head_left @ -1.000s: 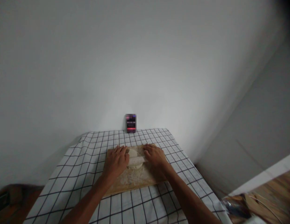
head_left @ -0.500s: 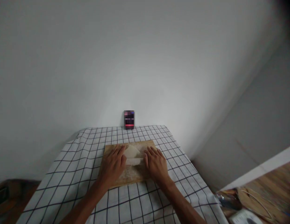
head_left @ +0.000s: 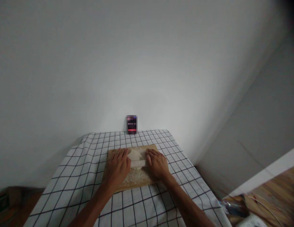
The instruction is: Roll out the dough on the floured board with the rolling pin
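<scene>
A pale, floury rolling pin [head_left: 138,164] lies crosswise on a wooden board [head_left: 132,186]. Over its left end lies my left hand [head_left: 117,165], fingers pointing forward and the thumb along the pin. My right hand [head_left: 158,163] covers the other end the same way, its fingers bent a little. Both ends of the pin are hidden under my hands. Just beyond the pin a thin sheet of dough [head_left: 135,155] shows between the hands. White flour is spread over the board.
A white tablecloth with dark grid lines [head_left: 135,208] covers the table. A small dark upright object [head_left: 132,125], blurred out, leans on the wall at the far edge. Down on the right, a clear plastic-looking item [head_left: 234,206] and a cable [head_left: 267,209] lie beside the table.
The view has shifted slightly, so the table sits a little lower and to the right. Both hands stay on the rolling pin; any rolling between the frames is small.
</scene>
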Available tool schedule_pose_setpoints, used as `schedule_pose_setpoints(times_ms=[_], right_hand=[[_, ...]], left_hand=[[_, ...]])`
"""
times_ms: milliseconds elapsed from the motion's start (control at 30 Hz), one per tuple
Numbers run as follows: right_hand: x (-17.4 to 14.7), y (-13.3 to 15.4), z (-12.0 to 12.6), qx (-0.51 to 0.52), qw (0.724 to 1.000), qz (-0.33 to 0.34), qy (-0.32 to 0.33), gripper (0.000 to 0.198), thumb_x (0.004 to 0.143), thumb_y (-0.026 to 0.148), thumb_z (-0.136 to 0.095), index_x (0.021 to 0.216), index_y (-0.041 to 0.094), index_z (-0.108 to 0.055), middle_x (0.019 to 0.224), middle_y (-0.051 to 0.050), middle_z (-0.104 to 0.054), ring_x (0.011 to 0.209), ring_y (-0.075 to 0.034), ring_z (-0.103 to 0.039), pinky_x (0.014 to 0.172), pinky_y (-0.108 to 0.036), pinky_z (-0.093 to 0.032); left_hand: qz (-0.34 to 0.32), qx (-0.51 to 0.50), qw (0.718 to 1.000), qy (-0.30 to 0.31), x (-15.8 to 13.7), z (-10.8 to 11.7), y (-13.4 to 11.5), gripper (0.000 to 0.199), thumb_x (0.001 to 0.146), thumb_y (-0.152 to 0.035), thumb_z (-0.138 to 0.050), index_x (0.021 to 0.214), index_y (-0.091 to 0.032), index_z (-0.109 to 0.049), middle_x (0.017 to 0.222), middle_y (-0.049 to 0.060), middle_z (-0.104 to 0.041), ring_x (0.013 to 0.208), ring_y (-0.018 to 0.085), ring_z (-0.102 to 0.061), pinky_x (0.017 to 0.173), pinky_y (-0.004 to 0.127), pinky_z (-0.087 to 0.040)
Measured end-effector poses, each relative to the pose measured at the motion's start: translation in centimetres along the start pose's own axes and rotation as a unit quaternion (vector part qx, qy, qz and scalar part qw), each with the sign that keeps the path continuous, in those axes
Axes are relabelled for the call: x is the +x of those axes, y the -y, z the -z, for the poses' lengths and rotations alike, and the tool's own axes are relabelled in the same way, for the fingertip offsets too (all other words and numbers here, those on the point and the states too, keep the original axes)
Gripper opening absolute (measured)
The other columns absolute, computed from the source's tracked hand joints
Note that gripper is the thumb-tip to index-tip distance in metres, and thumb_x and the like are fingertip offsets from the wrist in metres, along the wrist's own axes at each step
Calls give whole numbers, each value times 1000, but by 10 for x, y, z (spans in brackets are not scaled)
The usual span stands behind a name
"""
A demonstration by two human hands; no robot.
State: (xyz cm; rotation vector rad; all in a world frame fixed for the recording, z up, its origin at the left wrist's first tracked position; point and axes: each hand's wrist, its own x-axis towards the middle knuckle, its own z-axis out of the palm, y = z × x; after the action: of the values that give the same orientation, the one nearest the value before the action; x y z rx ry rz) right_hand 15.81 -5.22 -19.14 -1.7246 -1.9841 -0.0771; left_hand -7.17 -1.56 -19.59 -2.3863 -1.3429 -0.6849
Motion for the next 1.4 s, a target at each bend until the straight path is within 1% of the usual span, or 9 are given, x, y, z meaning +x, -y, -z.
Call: schedule_pose_setpoints(times_ms=[100,300,433,533,700,900,1133,1300,1400], right_hand=[[-11,4,-1,-6,1000,-10,-11,34,108,24,-45,126,23,-74,144,-8,-70,139,-24,-60,118,-44,-44],[-16,12,3,-32,999,-24,-3,38,109,27,-40,126,22,-75,145,-9,-69,142,-27,-58,121,-46,-41],[2,10,9,-26,999,-17,41,37,109,27,-40,112,24,-77,133,-6,-76,124,-22,-70,108,-36,-51],[14,7,11,-12,998,-25,57,35,107,25,-43,113,26,-77,135,-4,-75,118,-20,-72,99,-32,-55],[3,5,3,-5,1000,-11,16,36,107,22,-44,123,23,-76,140,-7,-73,131,-22,-67,112,-38,-50],[-23,6,0,-19,1000,-13,-9,36,109,23,-43,125,22,-76,146,-9,-69,145,-24,-56,119,-42,-46],[-4,7,3,-22,1000,-11,14,38,109,24,-42,123,21,-77,139,-10,-73,134,-23,-66,116,-41,-50],[-17,6,-5,-6,1000,-14,-22,40,109,23,-40,126,21,-76,144,-9,-70,144,-26,-57,120,-45,-46],[-19,6,-6,-2,1000,-13,-19,40,109,22,-40,129,20,-75,142,-10,-71,140,-24,-61,118,-43,-48]], left_hand=[[-11,-13,1000,-14,-7,0,0,48,105,-24,-40,146,-12,-62,149,16,-68,146,32,-57,122,55,-48],[-7,-40,999,-26,-17,-8,3,50,104,-26,-39,150,-20,-59,151,14,-68,148,30,-57,122,56,-48],[-15,-25,1000,5,-7,-7,5,46,105,-23,-38,140,-17,-67,146,15,-71,140,31,-63,119,55,-49],[-10,-14,1000,25,2,-2,4,44,104,-20,-39,134,-15,-70,141,15,-74,135,30,-66,117,53,-51],[4,-5,1000,4,-3,1,-2,48,104,-24,-39,143,-18,-67,147,14,-70,143,35,-60,119,60,-48],[5,-36,999,1,-19,-2,-4,52,106,-31,-37,153,-21,-58,157,11,-63,150,29,-54,124,54,-47],[0,-16,1000,0,-14,-6,-2,50,106,-28,-36,145,-17,-66,146,18,-70,139,34,-65,118,59,-53],[0,-18,1000,-20,-15,-2,-5,50,106,-30,-37,148,-20,-62,152,14,-67,145,32,-59,121,57,-50],[-8,-20,1000,-5,-13,-1,-6,51,106,-30,-36,146,-16,-64,151,16,-67,143,32,-61,121,57,-50]])
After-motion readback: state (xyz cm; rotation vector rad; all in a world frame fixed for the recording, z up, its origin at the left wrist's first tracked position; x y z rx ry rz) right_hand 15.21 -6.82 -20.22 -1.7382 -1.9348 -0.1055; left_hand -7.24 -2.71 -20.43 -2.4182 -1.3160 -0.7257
